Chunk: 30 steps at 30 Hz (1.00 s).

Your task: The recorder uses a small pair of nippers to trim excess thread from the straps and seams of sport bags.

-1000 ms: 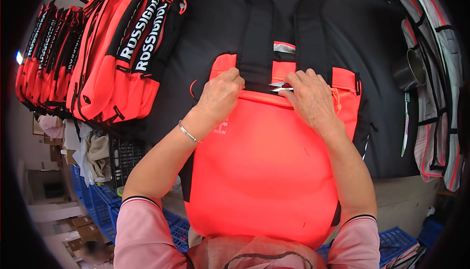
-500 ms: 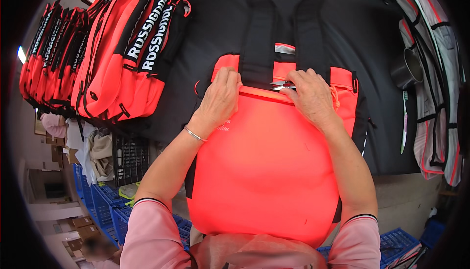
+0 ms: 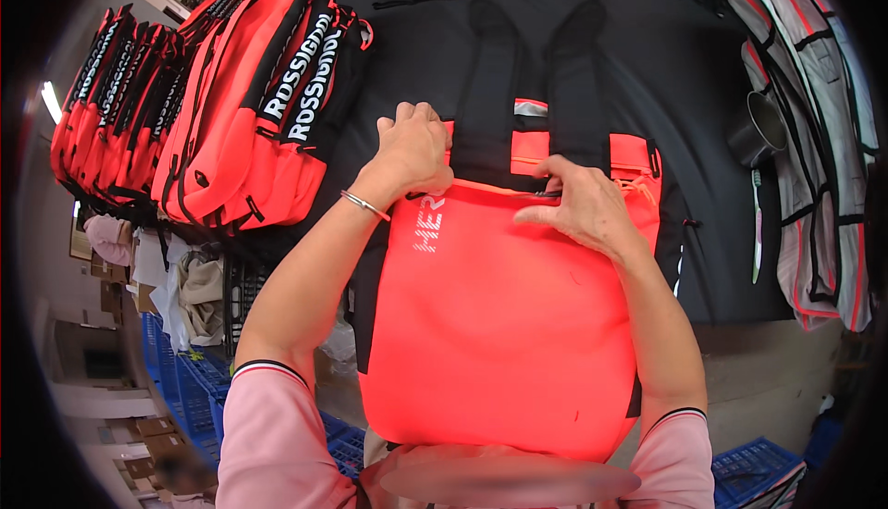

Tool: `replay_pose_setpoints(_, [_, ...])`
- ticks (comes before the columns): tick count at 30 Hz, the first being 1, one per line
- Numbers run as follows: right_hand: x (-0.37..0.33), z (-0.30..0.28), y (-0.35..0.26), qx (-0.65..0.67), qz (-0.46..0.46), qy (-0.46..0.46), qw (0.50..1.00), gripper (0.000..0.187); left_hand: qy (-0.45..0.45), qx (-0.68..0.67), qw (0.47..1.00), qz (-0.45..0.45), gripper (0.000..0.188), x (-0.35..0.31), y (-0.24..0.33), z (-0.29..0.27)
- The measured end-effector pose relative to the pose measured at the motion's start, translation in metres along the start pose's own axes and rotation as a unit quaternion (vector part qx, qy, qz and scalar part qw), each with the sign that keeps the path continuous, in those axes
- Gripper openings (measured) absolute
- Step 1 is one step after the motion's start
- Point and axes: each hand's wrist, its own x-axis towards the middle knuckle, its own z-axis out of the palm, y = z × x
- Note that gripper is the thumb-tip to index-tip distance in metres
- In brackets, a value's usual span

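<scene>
A bright coral-red and black backpack (image 3: 504,324) lies on the black-covered table, its lower end towards me and its two black shoulder straps (image 3: 486,93) stretched away. My left hand (image 3: 413,153) is closed on the far left corner of its red panel, with the fingertips curled out of sight. At the right of the panel's upper edge is my right hand (image 3: 590,205), thumb and forefinger apart. Between them shows a dark bit of small thread snips (image 3: 549,194), the rest hidden by the hand.
Several red and black backpacks (image 3: 245,111) are stacked at the left. To the right stand a metal cup (image 3: 758,130) and a toothbrush (image 3: 757,227), beside grey pieces with red trim (image 3: 805,139). Blue crates (image 3: 754,472) are on the floor below the table.
My left hand has shifted up and turned, uncovering white print on the panel. My right hand has moved slightly down, and the snips' silver blades no longer show.
</scene>
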Motion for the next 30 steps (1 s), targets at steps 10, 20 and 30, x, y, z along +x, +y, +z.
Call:
replay_pose_setpoints(10, [-0.038,0.005,-0.02,0.0,-0.303,0.039,0.952,0.014,-0.076,0.06,0.995,-0.028,0.04,0.02,0.007,-0.016])
replay_pose_setpoints(20, [-0.013,0.03,0.001,-0.01,-0.271,0.123,0.955,0.007,0.267,-0.057,0.941,0.2,0.038,0.01,0.012,0.013])
replay_pose_setpoints(30, [-0.039,0.036,-0.016,-0.012,-0.396,0.075,0.915,0.009,0.098,-0.08,0.983,0.131,0.046,-0.014,0.007,-0.018])
